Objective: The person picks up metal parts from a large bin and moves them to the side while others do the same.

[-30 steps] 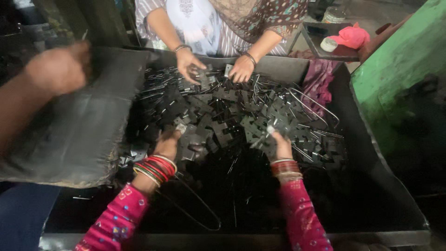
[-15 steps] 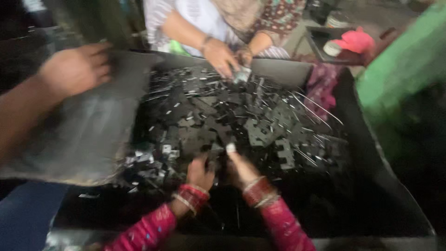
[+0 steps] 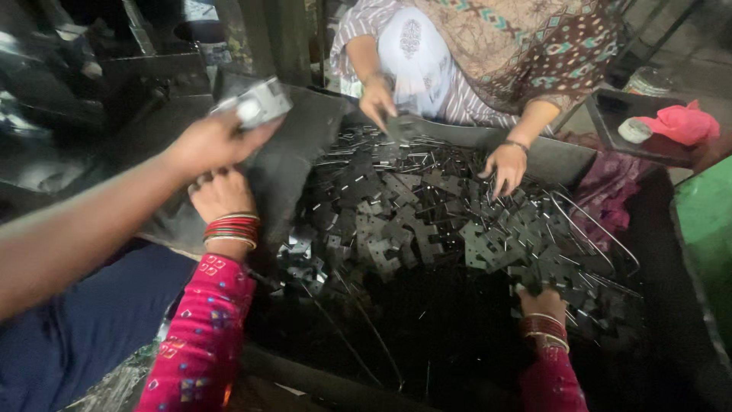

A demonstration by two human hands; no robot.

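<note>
— Where have the hands gone? Half a second ago they were together in the middle of the heap.

— Split now. The left hand (image 3: 221, 197) has swung out to the left of the frame, below a co-worker's hand (image 3: 217, 141) that holds a pale block (image 3: 258, 103). It's curled, knuckles up, against the grey sheet (image 3: 293, 164). I can't tell whether it grips the sheet or only leans on it.

— So it has let the pile be?

— Looks so. Only one hand is at the metal plates (image 3: 396, 229) at present.

— And those plates?

— Heaped across the centre of the tray (image 3: 557, 156), lying flat and pointing every way, so there's no common long axis. The wire rods (image 3: 602, 236) among them run from upper left to lower right.

— The right hand (image 3: 540, 299)?

— Lower right of the frame, at the near edge of the heap, fingers sunk among the plates. Whether they've closed on one, I can't tell.
</note>
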